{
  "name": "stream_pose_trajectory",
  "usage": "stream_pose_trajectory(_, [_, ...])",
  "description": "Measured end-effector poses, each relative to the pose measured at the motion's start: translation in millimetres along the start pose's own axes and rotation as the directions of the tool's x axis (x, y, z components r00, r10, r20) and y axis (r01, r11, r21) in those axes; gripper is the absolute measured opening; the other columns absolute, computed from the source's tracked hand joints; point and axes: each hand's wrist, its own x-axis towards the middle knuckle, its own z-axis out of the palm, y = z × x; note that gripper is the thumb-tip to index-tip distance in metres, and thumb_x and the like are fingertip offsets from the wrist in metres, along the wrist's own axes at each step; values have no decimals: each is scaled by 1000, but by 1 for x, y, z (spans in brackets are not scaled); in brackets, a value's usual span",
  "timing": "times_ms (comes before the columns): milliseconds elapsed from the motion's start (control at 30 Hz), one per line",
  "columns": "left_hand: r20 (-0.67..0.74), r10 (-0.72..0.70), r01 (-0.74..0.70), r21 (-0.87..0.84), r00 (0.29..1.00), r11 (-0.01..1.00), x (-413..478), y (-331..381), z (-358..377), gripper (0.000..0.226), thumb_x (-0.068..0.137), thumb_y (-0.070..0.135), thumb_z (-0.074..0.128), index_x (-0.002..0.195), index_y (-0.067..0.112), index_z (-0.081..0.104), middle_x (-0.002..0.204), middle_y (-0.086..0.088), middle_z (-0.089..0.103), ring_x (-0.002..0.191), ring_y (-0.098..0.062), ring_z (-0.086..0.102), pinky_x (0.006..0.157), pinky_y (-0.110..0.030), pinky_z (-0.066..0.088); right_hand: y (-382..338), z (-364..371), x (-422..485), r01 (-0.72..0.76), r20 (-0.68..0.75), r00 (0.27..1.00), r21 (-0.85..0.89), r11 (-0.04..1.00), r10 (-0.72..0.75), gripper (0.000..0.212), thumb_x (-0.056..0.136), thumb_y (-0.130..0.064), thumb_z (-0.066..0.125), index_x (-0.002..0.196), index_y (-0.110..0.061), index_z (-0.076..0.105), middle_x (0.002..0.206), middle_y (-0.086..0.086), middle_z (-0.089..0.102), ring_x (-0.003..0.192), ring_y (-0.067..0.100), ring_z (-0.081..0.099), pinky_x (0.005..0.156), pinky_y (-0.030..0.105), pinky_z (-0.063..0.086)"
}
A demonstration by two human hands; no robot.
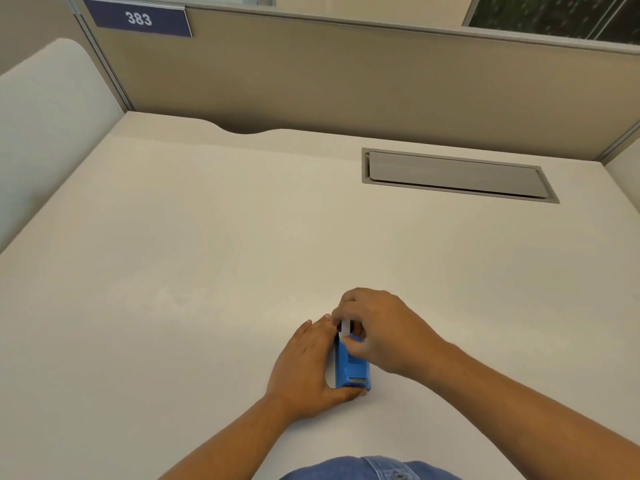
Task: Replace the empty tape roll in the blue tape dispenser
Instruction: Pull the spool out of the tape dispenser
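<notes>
A blue tape dispenser (350, 368) stands on the white desk (207, 271), near its front edge, with its metal cutter end toward me. My left hand (306, 365) wraps its left side, thumb under the near end. My right hand (379, 329) hovers over the far end, fingertips pinched on a small white tape roll (345, 326) that sits at the top of the dispenser's slot. Whether the roll is full or spent is hidden by my fingers.
A grey cable hatch (457, 174) is set into the desk at the back right. Beige partition walls (346, 81) close the back, with a sign reading 383 (138, 19). A white panel (45, 116) stands at the left. Denim fabric (367, 469) shows at the bottom edge.
</notes>
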Motion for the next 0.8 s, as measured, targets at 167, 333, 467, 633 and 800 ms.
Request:
stream_pose_trajectory(167, [96, -38, 49, -120, 995, 992, 0, 0, -6, 99, 58, 81, 64, 140, 47, 19, 148, 23, 35, 140, 0, 26, 121, -38, 21, 0, 1, -10, -45, 25, 999, 20, 999, 44, 21, 80, -19, 61, 98, -29, 67, 90, -13, 59, 75, 7, 53, 71, 27, 52])
stream_pose_trajectory(333, [74, -153, 170, -392, 985, 904, -14, 22, -31, 90, 68, 73, 63, 144, 49, 19, 150, 33, 16, 137, 9, 18, 113, -24, 21, 0, -4, -32, -97, 12, 995, 106, 990, 96, 21, 79, -23, 66, 97, -34, 64, 94, -14, 59, 75, 6, 55, 72, 30, 55])
stream_pose_trajectory(467, [59, -197, 192, -606, 979, 772, -24, 61, -47, 35, 83, 42, 69, 117, 43, 61, 115, 17, 70, 108, -4, 64, 95, -29, 53, -12, -13, -50, -98, 11, 995, 189, 977, 98, 36, 78, -21, 67, 110, -37, 63, 99, -14, 59, 76, 5, 56, 73, 22, 52])
stream_pose_trajectory(633, [56, -279, 225, -748, 959, 624, -37, 85, -60, 33, 80, 29, 74, 113, 26, 70, 104, 3, 77, 96, -14, 72, 93, -33, 56, -28, -18, -73, -106, -114, 983, 301, 948, 146, 50, 77, -22, 70, 119, -43, 53, 105, -18, 64, 81, 13, 60, 73, 22, 53])
stream_pose_trajectory(800, [76, -328, 236, -842, 942, 484, -51, 94, -72, 48, 64, 29, 82, 109, 18, 71, 101, -6, 77, 91, -18, 74, 74, -26, 59, -45, -26, -95, -102, -238, 936, 517, 850, 258, 37, 75, -35, 79, 106, -41, 61, 109, -21, 65, 77, 12, 64, 67, 21, 54])
